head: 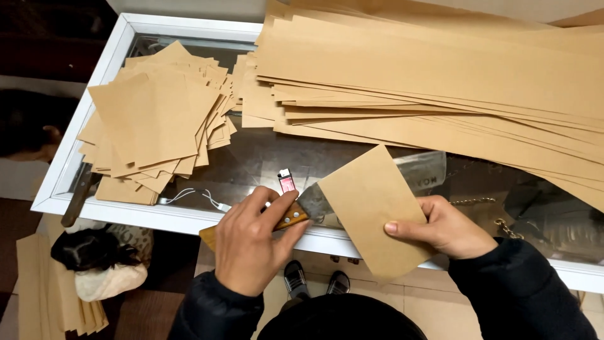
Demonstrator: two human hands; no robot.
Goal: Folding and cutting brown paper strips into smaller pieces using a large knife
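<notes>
Brown kraft paper dominates the head view. We hold one folded brown sheet (371, 208) in our right hand (450, 226), fingers curled under its right edge and the thumb pressed flat on top, pinching it. The sheet hangs over the near edge of the glass-topped surface (251, 164), tilted, its long axis running from lower right up toward upper left, its far corner pointing at the long strips.

Our left hand (251, 242) is closed around the wooden handle of a knife (302, 211). The handle has brass rivets; the blade runs rightward and slightly up and disappears under the sheet's left edge. So the sheet lies directly to the right of the left hand, touching the blade, and the blade's axis crosses the sheet's left side. The left hand is the nearer one to the cut edge; the right only steadies.

Just beyond the knife sits a small pink lighter (286, 181), upright on the glass. To the left, a loose stack of cut squares (154, 123), fanned out. Across the back and right, a stack of long paper strips (440, 75), lying lengthwise left to right. A second knife (78, 198) rests over the surface's left frame. More paper lies on the floor at lower left, beside a dark bag (91, 249).
</notes>
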